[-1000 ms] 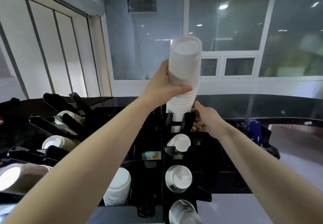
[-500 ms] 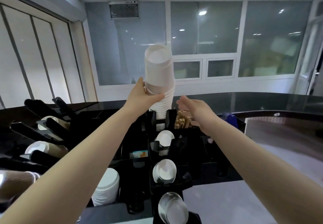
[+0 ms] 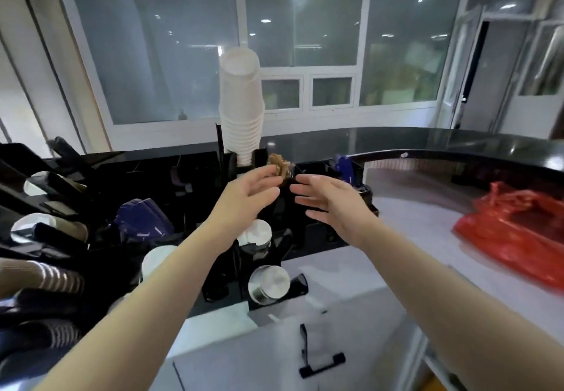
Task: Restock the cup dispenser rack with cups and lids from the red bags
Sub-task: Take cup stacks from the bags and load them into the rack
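A tall white cup stack point(image 3: 241, 107) stands upside down in the rack's point(image 3: 195, 177) back slot, leaning slightly. Front slots hold lids point(image 3: 268, 284). Left hand point(image 3: 248, 198) and right hand point(image 3: 328, 204) hover below it, fingers spread, holding nothing. A red bag point(image 3: 515, 232) lies on the counter point(image 3: 396, 256) at right.

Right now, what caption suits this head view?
Both hands open below a tall white cup stack standing in the rack.
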`<state>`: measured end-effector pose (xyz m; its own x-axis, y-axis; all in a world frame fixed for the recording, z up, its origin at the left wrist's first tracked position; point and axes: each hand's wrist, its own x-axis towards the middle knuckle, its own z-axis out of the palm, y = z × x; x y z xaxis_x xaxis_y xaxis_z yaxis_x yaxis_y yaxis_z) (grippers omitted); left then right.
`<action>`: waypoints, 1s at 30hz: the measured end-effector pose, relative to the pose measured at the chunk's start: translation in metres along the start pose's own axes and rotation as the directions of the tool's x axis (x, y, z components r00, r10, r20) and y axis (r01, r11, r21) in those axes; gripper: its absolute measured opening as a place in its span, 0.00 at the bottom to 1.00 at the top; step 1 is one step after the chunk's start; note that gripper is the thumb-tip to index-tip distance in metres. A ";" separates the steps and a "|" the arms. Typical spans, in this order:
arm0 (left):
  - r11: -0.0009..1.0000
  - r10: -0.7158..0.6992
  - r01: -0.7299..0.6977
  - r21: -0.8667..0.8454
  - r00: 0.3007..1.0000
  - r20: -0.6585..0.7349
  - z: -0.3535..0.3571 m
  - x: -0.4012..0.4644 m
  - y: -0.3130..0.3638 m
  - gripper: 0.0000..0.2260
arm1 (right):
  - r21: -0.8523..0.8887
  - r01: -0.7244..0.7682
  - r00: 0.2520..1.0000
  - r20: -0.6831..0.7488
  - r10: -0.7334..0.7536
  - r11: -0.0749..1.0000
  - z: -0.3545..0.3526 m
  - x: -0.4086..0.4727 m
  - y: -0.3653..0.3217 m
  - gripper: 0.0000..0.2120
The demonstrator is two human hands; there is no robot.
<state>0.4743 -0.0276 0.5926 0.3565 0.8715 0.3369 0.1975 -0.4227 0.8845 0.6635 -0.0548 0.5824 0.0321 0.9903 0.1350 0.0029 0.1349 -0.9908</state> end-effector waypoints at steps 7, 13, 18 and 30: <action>0.997 -0.025 0.039 -0.061 0.977 0.210 0.102 -0.036 0.002 0.21 | -0.150 -0.082 0.980 -0.190 0.052 0.985 -0.080 -0.109 0.040 0.09; 0.990 0.086 -0.036 -0.137 0.921 0.381 0.206 -0.032 0.035 0.19 | -0.440 -0.066 0.874 -0.459 -0.161 0.896 -0.195 -0.212 0.045 0.11; 0.979 0.187 -0.111 -0.168 0.813 0.552 0.324 -0.016 0.055 0.19 | -0.631 -0.340 0.664 -0.686 -0.298 0.697 -0.306 -0.299 0.065 0.14; 0.939 0.319 -0.282 -0.195 0.509 0.800 0.622 -0.006 0.075 0.27 | -0.582 -0.758 0.403 -0.773 -0.489 0.294 -0.522 -0.442 0.098 0.15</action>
<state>1.0547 -0.2194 0.4567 0.9746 0.1098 0.1954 -0.0932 -0.5943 0.7988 1.1716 -0.4960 0.4249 0.7845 0.3087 0.5379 0.5579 -0.7300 -0.3947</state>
